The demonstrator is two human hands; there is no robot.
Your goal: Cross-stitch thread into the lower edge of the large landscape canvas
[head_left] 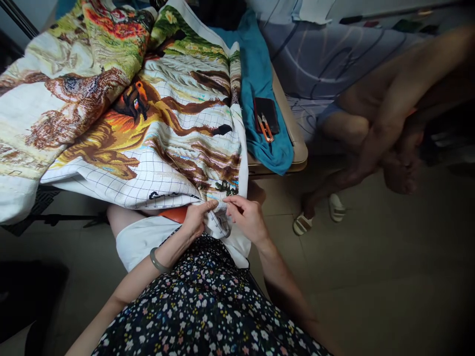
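1. The left hand [196, 216] pinches the bottom edge of a part-worked cross-stitch canvas [163, 173], thumb uppermost; a grey bangle [159, 260] rings the wrist behind it.
2. The right hand [245, 216] is just beside it, thumb and forefinger narrowly spaced at the same edge; whether they grip cloth, needle or thread, I cannot tell.
3. The canvas spreads ahead of both hands and to the left, folded over itself at the far left, its printed grid showing near the left hand.
4. Ahead and to the right of the right hand, orange-handled thread snips [265, 129] lie across a dark smartphone [269, 108], on a teal cloth [278, 157] over a tan-edged surface [300, 151].
5. Well to the right of the right hand sits another person [393, 104], with a pair of strapped sandals [302, 224] at floor level.
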